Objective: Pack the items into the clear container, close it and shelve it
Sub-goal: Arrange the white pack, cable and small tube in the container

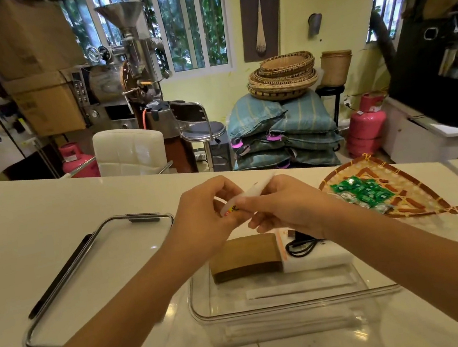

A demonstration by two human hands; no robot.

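Note:
The clear container (296, 303) stands open on the white counter in front of me. Inside it lie a stack of brown paper sleeves (245, 256), a white block (316, 261) with a black cable (303, 246) on top, and wrapped straws (299, 287). Above the container's far side, my left hand (208, 220) and my right hand (283, 210) together hold a thin white packet (249, 192) with a coloured print at its lower end. The clear lid (88, 269) with dark clips lies flat to the left.
A woven fan-shaped tray (419, 199) with several green sachets (362, 191) sits at the right of the counter. Beyond the counter stand a white chair (130, 151), a coffee roaster (125, 70), stacked sacks (284, 133) and pink gas cylinders (365, 127).

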